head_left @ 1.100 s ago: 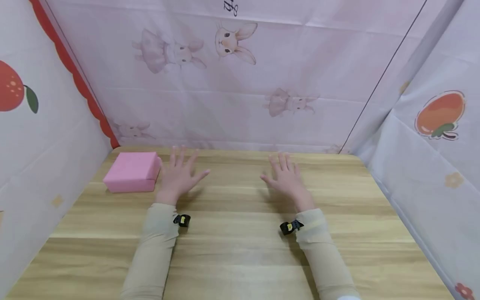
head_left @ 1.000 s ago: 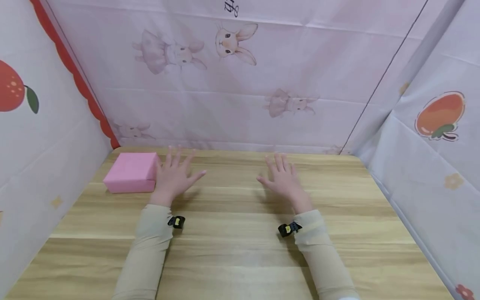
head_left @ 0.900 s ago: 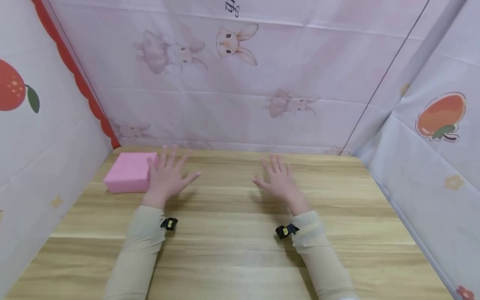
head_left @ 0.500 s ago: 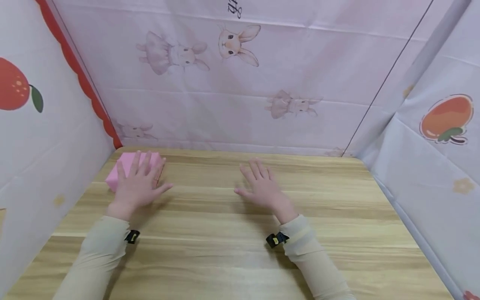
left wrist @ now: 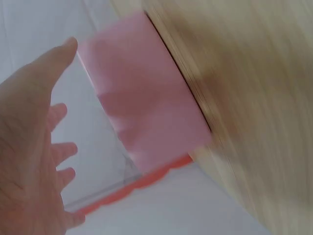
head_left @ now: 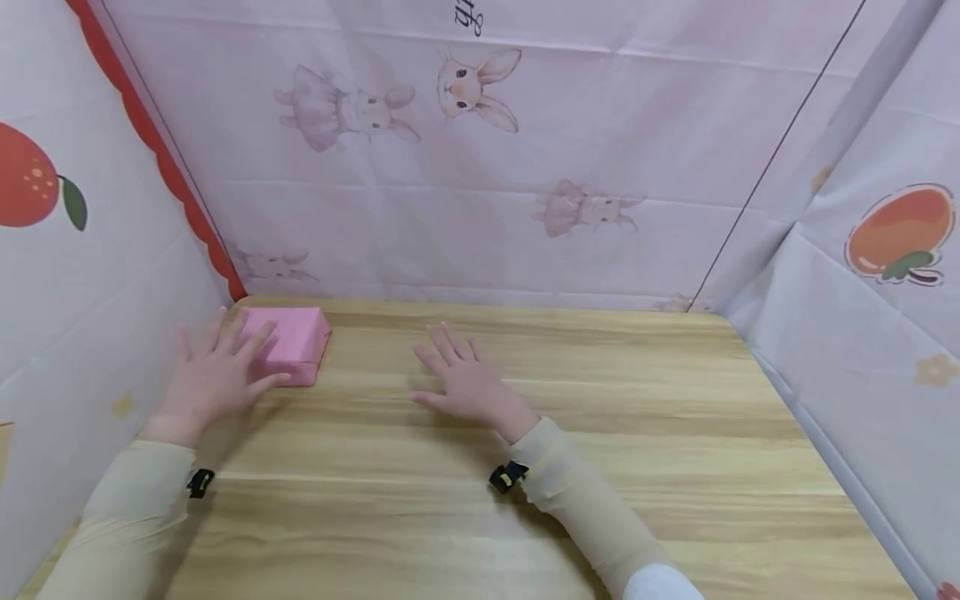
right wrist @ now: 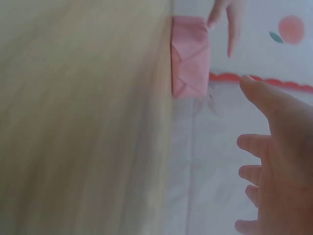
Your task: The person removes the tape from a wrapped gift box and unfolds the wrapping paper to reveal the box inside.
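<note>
A pink wrapped box (head_left: 296,337) lies on the wooden table (head_left: 420,517) near its far left corner. My left hand (head_left: 213,379) hovers over the box's left part, fingers spread, and hides that part in the head view. In the left wrist view a gap shows between the thumb and the box (left wrist: 146,93). My right hand (head_left: 468,383) is held over the table to the right of the box, fingers spread, holding nothing. The right wrist view shows the folded end of the box (right wrist: 190,58), with left-hand fingers (right wrist: 230,19) beside it.
A pink cloth wall (head_left: 450,242) with printed rabbits stands behind the table. White fruit-print cloths hang on the left (head_left: 52,292) and right (head_left: 862,333). Black straps with small devices sit at the left wrist (head_left: 200,483) and right wrist (head_left: 508,477).
Both hands have moved left. The left hand has passed across the box to its left side, and the right hand has come nearer the box. The box stays in place.
</note>
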Tool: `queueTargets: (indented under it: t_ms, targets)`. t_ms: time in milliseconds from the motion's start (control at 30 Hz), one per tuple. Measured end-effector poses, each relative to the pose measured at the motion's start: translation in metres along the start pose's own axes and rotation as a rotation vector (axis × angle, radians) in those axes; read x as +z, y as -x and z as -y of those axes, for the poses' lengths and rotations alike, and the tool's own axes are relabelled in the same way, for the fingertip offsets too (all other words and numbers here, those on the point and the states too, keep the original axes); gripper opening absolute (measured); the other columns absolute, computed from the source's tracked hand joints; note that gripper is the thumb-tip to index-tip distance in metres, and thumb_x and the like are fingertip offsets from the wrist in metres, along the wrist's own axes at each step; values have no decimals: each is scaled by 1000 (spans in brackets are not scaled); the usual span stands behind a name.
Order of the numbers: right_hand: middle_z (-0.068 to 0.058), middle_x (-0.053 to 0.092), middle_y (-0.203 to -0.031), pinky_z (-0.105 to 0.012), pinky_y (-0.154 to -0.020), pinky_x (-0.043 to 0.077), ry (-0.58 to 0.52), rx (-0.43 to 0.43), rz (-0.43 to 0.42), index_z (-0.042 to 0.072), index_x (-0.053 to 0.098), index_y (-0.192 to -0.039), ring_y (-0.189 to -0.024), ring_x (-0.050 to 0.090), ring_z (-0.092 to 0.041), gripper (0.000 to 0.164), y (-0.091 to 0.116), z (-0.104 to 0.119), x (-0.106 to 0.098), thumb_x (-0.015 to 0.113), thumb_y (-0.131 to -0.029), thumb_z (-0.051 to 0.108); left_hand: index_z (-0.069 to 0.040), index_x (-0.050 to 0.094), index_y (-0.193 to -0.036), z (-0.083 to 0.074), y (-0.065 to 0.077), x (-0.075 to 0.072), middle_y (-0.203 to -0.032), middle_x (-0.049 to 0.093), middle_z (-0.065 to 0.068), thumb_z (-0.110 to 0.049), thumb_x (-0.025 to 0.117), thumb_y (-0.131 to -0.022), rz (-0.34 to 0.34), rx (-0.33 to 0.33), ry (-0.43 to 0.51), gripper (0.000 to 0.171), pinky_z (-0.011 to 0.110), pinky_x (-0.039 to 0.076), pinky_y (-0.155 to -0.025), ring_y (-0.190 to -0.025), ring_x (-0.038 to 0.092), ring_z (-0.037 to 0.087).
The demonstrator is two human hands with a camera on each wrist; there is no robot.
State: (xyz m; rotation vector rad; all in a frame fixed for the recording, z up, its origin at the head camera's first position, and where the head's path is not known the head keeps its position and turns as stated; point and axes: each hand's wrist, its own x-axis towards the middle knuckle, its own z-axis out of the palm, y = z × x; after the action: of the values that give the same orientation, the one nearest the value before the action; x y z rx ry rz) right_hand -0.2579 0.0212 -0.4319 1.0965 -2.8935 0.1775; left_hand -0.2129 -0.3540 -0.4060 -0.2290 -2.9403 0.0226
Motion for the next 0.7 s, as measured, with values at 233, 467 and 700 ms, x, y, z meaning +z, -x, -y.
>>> queueTargets:
  t_ms: [233,467,700]
  targets:
    - [-4,-1,-166,-55,-123,14,-10,-75,48,28,14,-157,-154,-2,-26,79,-32,26,15,34,-93,71,-22,14,-157,32,-4,2,-161,10,24,-70,54,-85,60,12,-5,95,75,-16,-108,-148,-3,47]
    - [1,-6,-166,-50,-125,8,-7,-118,107,35,4,-157,-154,-7,-21,80,-67,47,19,25,-91,76,-16,28,-154,55,-10,9,-153,24,29,-74,59,-79,99,-7,4,99,76,-9,-108,-144,8,50]
    - [4,-13,-165,-46,-125,3,30,-173,138,36,-5,-156,-153,-11,-19,81,-96,73,18,24,-91,75,-14,28,-154,67,-12,13,-150,30,27,-77,60,-75,101,-11,-1,106,78,-1,-107,-141,14,48]
